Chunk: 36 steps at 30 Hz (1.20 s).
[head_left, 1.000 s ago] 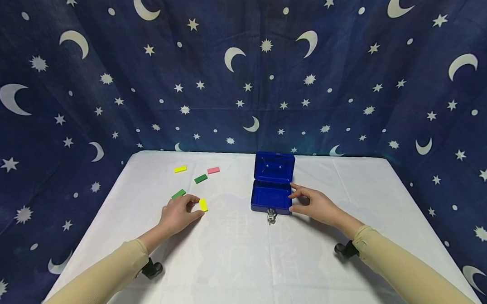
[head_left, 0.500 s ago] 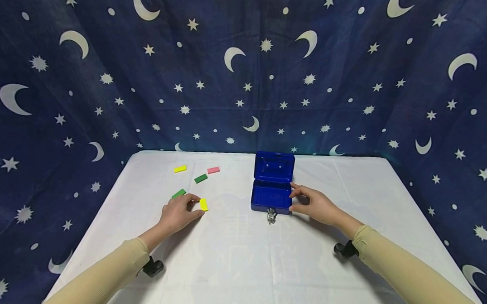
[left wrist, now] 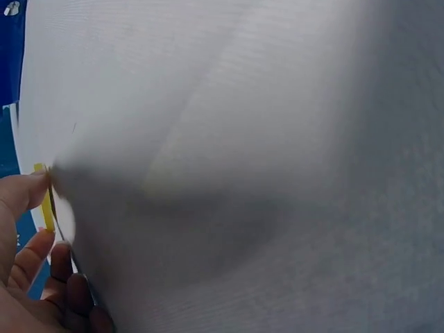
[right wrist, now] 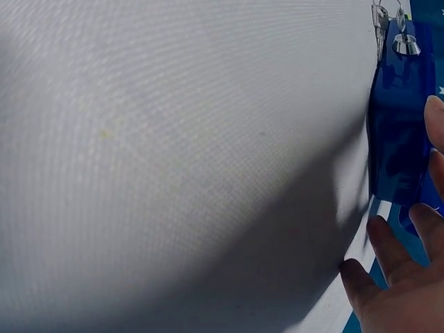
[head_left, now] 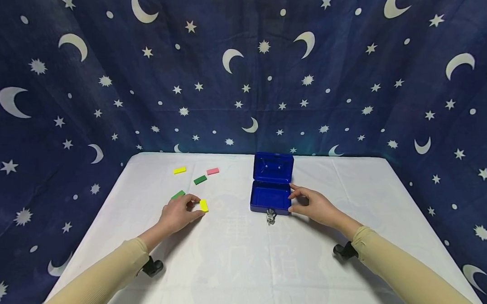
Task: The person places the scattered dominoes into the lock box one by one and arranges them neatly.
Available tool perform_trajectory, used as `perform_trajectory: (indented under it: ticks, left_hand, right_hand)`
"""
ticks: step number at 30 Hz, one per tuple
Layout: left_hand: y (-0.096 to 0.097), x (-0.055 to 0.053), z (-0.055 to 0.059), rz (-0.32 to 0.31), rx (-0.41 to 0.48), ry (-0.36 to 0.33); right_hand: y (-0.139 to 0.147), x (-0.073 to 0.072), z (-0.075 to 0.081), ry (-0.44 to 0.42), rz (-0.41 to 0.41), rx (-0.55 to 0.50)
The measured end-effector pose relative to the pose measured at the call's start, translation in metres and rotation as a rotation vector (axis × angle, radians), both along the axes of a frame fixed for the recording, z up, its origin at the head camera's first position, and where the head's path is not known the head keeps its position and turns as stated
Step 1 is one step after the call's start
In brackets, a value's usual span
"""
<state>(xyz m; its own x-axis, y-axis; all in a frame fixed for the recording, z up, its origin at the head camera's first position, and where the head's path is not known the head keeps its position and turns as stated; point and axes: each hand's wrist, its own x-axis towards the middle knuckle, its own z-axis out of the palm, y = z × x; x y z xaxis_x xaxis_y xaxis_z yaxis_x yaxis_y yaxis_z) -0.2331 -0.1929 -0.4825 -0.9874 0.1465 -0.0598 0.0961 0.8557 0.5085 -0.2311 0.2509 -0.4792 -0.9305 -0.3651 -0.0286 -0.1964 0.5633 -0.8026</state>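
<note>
My left hand (head_left: 180,213) pinches a small yellow block (head_left: 203,205) between thumb and fingers, close over the white cloth. The left wrist view shows that yellow block (left wrist: 48,201) edge-on between the thumb and a fingertip. A blue metal cash box (head_left: 270,196) stands to the right with its lid up and nothing showing inside. At the box's right side, my right hand (head_left: 313,206) rests thumb and fingertips against the edge. Its other fingers (right wrist: 388,250) spread loosely past the box end in the right wrist view. Keys (head_left: 271,217) hang from the front lock.
Beyond the left hand lie a light green block (head_left: 178,194), a dark green block (head_left: 200,179), a pink block (head_left: 213,171) and another yellow block (head_left: 180,170). A dark blue curtain (head_left: 207,63) with moons and stars rises behind the white table (head_left: 241,279).
The hands, blocks and box keep their places. Only the head view has shifted very slightly.
</note>
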Motion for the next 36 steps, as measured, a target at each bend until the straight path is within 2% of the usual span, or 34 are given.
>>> perform_trajectory:
  ticks: [4, 11, 19, 23, 36]
  left_hand:
    - [0.001, -0.002, 0.004, -0.037, 0.020, 0.020]
    - [0.011, -0.007, 0.019, -0.115, 0.047, 0.114]
    - [0.037, -0.014, 0.040, -0.179, 0.130, 0.168]
    - [0.054, -0.019, 0.048, -0.221, 0.140, 0.184]
    - [0.108, -0.036, 0.053, -0.346, 0.110, 0.211]
  right_hand:
    - [0.000, 0.000, 0.000, -0.004, 0.001, -0.009]
    - [-0.001, 0.000, 0.002, -0.008, -0.009, 0.001]
    - [-0.002, 0.000, 0.003, -0.016, -0.013, 0.006]
    - [-0.003, 0.000, 0.002, -0.015, -0.012, -0.002]
    - [-0.002, 0.000, 0.004, -0.016, -0.017, -0.006]
